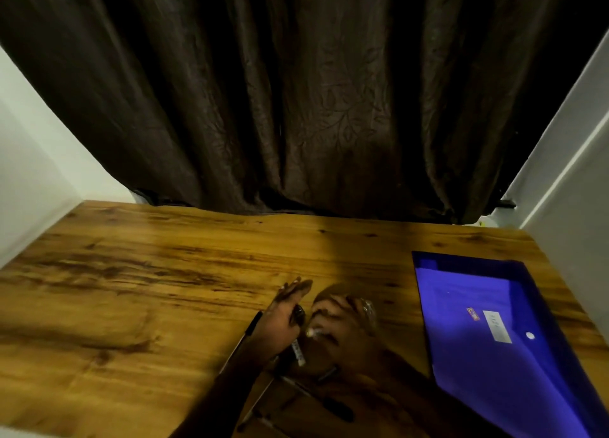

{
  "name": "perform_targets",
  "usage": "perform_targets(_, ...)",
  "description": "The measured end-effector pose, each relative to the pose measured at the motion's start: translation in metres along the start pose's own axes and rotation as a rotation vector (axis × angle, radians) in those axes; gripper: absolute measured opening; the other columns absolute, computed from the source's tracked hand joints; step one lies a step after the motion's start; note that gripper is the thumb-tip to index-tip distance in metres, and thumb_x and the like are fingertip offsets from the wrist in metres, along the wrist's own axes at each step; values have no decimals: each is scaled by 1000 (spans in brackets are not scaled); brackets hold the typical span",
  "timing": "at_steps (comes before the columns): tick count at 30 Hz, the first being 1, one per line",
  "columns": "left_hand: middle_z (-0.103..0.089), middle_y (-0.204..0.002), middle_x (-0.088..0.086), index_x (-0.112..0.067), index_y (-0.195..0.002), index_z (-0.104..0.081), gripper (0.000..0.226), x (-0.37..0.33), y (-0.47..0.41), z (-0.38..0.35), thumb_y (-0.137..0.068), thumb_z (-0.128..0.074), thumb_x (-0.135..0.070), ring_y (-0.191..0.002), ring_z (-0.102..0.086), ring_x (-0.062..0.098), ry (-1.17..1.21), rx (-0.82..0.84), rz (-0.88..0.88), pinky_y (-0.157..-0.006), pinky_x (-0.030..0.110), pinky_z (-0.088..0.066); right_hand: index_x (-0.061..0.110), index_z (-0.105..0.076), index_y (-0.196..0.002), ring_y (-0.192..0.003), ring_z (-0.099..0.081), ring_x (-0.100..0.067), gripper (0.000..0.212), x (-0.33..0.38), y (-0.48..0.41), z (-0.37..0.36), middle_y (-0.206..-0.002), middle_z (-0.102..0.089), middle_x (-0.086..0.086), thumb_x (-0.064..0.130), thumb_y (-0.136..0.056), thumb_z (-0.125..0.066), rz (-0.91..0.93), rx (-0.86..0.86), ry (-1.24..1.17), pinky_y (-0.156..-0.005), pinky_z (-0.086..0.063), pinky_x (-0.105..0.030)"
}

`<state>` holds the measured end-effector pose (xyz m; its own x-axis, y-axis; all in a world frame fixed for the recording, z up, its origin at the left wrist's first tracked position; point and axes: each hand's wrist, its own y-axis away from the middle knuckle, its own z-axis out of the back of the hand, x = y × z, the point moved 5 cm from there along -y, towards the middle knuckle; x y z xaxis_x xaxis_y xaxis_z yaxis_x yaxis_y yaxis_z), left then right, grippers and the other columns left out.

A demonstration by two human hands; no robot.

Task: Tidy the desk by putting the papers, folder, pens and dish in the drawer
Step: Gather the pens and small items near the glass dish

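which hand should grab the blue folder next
Right, probably. The right hand is nearer the blue folder, though it seems to grip the dish; the left hand is farther and holds a pen.

Blur smears the right hand (342, 325) over the dish (369, 308), so we cannot tell its grip. The left hand (285, 319) hides the middle of the pen (298, 352) it grips. The folder (487, 355) runs off the right and lower edges (its label (497, 327) is too small to read).

1 folder (487, 335), 1 dish (369, 308), approx. 4+ pens (298, 353)
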<state>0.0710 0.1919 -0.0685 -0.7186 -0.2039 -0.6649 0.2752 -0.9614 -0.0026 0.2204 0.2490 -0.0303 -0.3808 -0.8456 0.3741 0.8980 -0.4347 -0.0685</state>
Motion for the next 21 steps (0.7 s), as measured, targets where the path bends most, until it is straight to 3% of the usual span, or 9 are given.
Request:
perform_targets(3,-17,-160,-20,-50,-147,-25,77,-3,4,-4,-84,-50,-14,-148,-8,2,75,48,30,-121,36,-23,37,-55,-105,-102,-56,-13,24,-18,3,17,-104,-63,13,50,-86,-48,-321,-201,-198,-91,-45,-37)
perform_targets(5,-12,-159,-24,-53,-147,-19,79,-14,5,-9,-83,-55,-23,-148,-3,0,121,105,26,-121,35,-21,36,-56,-109,-102,-59,-16,30,-40,6,21,-105,-65,9,50,-83,-51,-476,-204,-257,-88,-50,-34)
perform_targets(8,0,-161,-23,-54,-148,-5,98,-33,2,-20,-73,-66,-38,-148,10,7,77,186,14,-121,40,-12,36,-58,-113,-112,-57,-20,43,-62,15,20,-119,-61,3,61,-79,-48,-615,-96,-314,-93,-49,-39)
perform_targets(11,1,-162,-18,-49,-150,3,112,-41,-7,-33,-67,-73,-48,-147,13,7,-12,203,-14,-120,37,-3,25,-56,-127,-119,-53,-25,45,-60,19,23,-130,-57,-5,49,-89,-51,-630,32,-219,-100,-42,-38)
perform_targets(14,-8,-163,-9,-38,-154,-1,111,-38,-16,-41,-70,-72,-57,-150,5,10,-107,161,-77,-123,36,2,16,-45,-138,-126,-48,-32,47,-56,18,23,-137,-50,-12,33,-94,-51,-604,31,-136,-103,-39,-41)
perform_targets(17,-20,-161,-5,-31,-154,-14,103,-37,-23,-41,-72,-73,-49,-150,-4,11,-147,163,-120,-123,39,-1,19,-32,-145,-129,-44,-31,53,-48,17,23,-142,-45,-13,32,-96,-48,-580,55,-43,-105,-38,-40)
perform_targets(21,-31,-157,-5,-30,-149,-32,85,-38,-27,-32,-76,-72,-47,-147,-16,8,-127,172,-161,-123,43,-4,24,-28,-147,-132,-42,-27,57,-47,15,21,-143,-42,-9,40,-96,-47,-581,96,12,-106,-37,-38)
